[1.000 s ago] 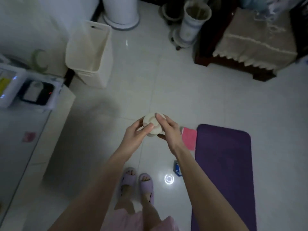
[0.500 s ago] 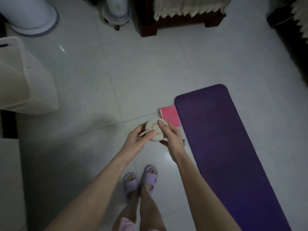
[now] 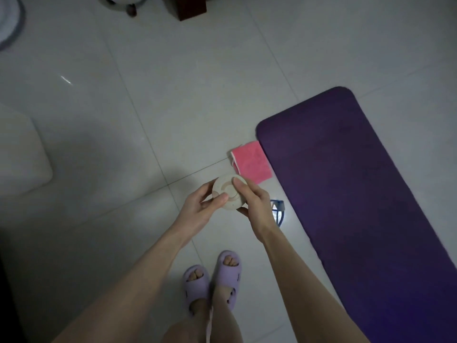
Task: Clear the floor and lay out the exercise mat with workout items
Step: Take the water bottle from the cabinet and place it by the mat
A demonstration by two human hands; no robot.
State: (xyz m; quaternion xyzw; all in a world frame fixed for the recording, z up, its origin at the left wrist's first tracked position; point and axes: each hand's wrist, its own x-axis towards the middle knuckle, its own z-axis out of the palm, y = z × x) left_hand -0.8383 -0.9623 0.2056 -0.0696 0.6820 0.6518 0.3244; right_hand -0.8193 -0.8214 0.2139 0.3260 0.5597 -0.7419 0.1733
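A round cream-coloured disc (image 3: 226, 191) with a ring pattern on its face is held in front of me, above the tiled floor. My left hand (image 3: 197, 206) grips its left edge, thumb on the face. My right hand (image 3: 254, 201) grips its right side, thumb pressed on the top. A purple exercise mat (image 3: 358, 206) lies unrolled on the floor to the right. A folded pink towel (image 3: 251, 160) lies against the mat's left edge. A small blue object (image 3: 278, 211) sits on the floor below the towel, partly hidden by my right wrist.
A cream bin (image 3: 19, 154) stands at the left edge. A dark wooden furniture leg (image 3: 193, 7) and a wheeled base (image 3: 123, 1) are at the top. My feet in lilac slippers (image 3: 212, 280) stand on the white tile floor (image 3: 173, 82).
The view has tilted down and swung right, so the mat now fills more of the right side and the bin has slid left. Both hands keep holding the disc.
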